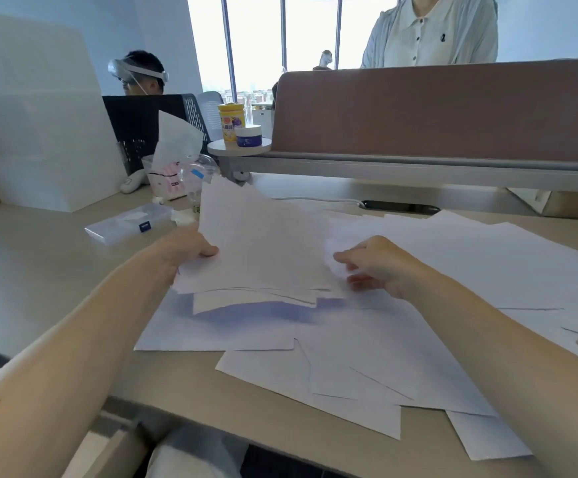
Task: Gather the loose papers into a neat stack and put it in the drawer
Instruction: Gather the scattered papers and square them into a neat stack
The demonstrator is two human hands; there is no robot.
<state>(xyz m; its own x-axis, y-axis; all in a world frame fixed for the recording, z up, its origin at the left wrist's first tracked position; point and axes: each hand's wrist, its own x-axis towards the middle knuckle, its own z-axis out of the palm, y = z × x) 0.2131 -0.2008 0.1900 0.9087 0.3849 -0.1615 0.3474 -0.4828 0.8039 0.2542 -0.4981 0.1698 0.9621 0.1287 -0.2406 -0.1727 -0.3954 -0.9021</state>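
Several loose white papers (366, 357) lie spread over the beige desk (39, 277), overlapping from the middle to the right edge. My left hand (185, 246) grips the left edge of a small bundle of papers (263, 243), which is lifted and tilted above the desk, thumb on top. My right hand (373, 263) is at the bundle's right edge with fingers curled toward it; whether it grips the sheets is unclear. No drawer shows in this view.
A clear plastic box (128, 224) lies at the left. A tissue pack (170, 181) and a clear cup (197, 177) stand behind the bundle. A brown partition (435, 108) bounds the desk's far side, with a person behind it. Another person sits at the far left.
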